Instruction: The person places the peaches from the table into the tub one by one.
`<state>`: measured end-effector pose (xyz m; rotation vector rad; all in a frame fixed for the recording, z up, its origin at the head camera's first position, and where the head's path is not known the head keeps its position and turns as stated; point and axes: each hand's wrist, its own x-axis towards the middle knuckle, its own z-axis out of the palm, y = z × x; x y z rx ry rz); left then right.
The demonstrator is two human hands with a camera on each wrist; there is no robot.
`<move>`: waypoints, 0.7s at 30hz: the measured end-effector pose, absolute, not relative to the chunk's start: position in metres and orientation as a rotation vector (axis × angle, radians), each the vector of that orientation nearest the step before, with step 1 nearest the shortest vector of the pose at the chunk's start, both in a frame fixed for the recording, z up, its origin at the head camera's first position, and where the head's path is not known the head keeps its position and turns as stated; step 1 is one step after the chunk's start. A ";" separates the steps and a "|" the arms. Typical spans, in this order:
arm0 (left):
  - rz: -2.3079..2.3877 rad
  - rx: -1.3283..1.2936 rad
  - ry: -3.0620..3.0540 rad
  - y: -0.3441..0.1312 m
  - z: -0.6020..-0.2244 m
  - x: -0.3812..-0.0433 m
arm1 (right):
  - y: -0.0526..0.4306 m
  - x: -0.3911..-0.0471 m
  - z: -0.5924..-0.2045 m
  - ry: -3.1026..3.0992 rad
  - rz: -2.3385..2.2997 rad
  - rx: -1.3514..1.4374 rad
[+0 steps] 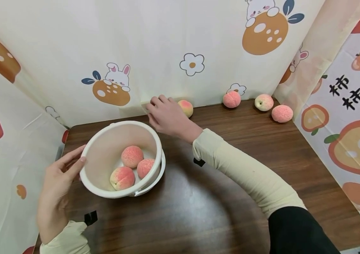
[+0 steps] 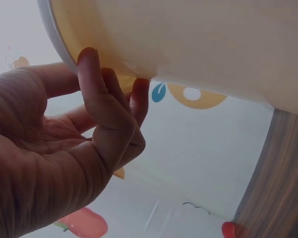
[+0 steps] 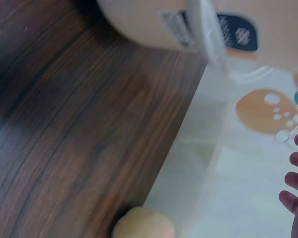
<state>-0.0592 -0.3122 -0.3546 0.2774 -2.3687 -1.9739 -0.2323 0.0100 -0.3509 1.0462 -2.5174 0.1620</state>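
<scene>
Head cam first, going left to right: the person's left hand (image 1: 56, 181) has the white bucket (image 1: 100, 162) by the left side of its rim, thumb and fingers pinching the edge, and the left wrist view shows those fingers bent right at the lip. Three pinkish peaches (image 1: 132, 156) sit clustered down in the bucket, so just right of that hand. Next over is the right hand (image 1: 168, 116), up by the back edge of the table (image 1: 319, 204), near the patterned cloth (image 1: 164, 35); its fingers look loosely bent, and the right wrist view only catches the tips, slightly apart. One yellow-and-pink peach (image 1: 187, 108) is just beside that hand, on its right and partly hidden by it, and honestly I can't tell if they're touching. Further right, well apart from both hands, a pink peach (image 1: 231, 99) sits by the cloth, then a pale peach (image 1: 263, 102) and a coral peach (image 1: 282, 113) side by side near the table's back right corner.
</scene>
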 end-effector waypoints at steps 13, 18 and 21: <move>-1.972 0.284 -2.386 -0.314 -0.355 -0.058 | 0.043 -0.261 -0.387 -2.779 0.121 0.882; -1.981 0.272 -2.390 -0.315 -0.355 -0.059 | 0.053 -0.271 -0.396 -2.810 0.101 0.840; -1.981 0.268 -2.387 -0.315 -0.355 -0.060 | 0.057 -0.277 -0.399 -2.843 0.095 0.812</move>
